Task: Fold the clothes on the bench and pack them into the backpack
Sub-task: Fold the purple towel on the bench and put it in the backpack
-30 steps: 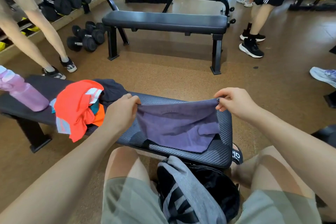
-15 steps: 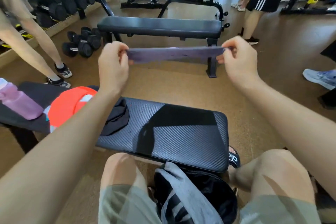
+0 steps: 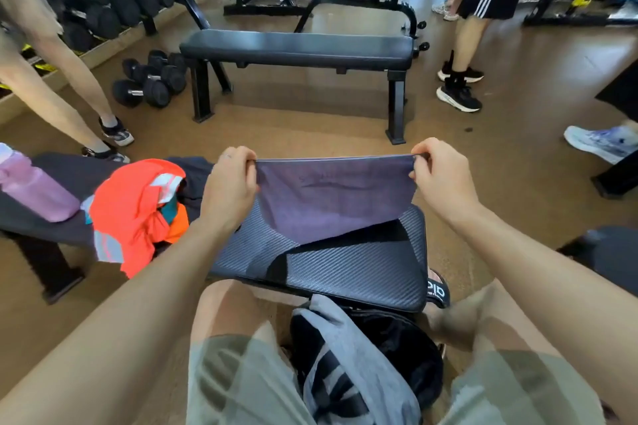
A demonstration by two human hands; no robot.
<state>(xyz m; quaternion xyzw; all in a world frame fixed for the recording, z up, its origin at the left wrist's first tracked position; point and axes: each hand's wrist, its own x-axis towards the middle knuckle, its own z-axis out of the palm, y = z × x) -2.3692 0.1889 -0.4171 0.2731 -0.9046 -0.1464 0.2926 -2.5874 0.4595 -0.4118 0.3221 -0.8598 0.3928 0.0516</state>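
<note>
The counter (image 3: 362,266), a dark ribbed bench pad, runs across the near middle of the scene. On its left part lies a heap of unfolded clothes, an orange garment (image 3: 134,207) on top of dark ones, with a pink bottle (image 3: 38,193) at the far left. The backpack (image 3: 376,355), black and grey, sits on the floor between the person's knees, just under the counter's near edge. A purple garment (image 3: 331,200) hangs stretched between the two hands, its lower edge draping onto the counter. The left hand (image 3: 229,188) pinches its left top corner with clenched fingers; the right hand (image 3: 442,179) pinches the right top corner likewise. The likely risk is a crooked fold: if one corner slips from the pinch or the hands lower unevenly, the thin cloth may bunch or slide off the smooth pad toward the floor.
</note>
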